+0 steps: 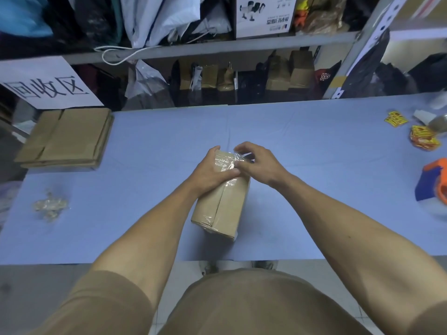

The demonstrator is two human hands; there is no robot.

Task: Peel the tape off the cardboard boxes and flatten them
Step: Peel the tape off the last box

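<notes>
**Tape coming off the far end of the box**

At the far left, a stack of flattened cartons (65, 137) beside the table's edge, under a printed paper sign (47, 84). Nearer, on the blue table (145, 141), a crumpled wad of clear tape (50, 207).

At centre, one cardboard box (223, 206), sealed, lying lengthwise away from the body, with clear tape (238, 158) along its top seam and over both ends. Pressed down on the far part of the lid by the left hand (214, 169), fingers wrapped over the far-left edge. Just to the right, the right hand (256, 163), fingertips (238, 149) closed in a narrow pinch on a lifted tab of tape at the far end.

Step in hand, by the look of it: peeling, only begun; seam strip toward the body not yet lifted. Next move likely calls for a steady pull back along the seam, low and toward the body, with firm bracing of the lid. Flattening not yet possible.

At the right edge, yellow and red stickers (424, 137) and an orange-and-blue tape dispenser (434, 182).
</notes>
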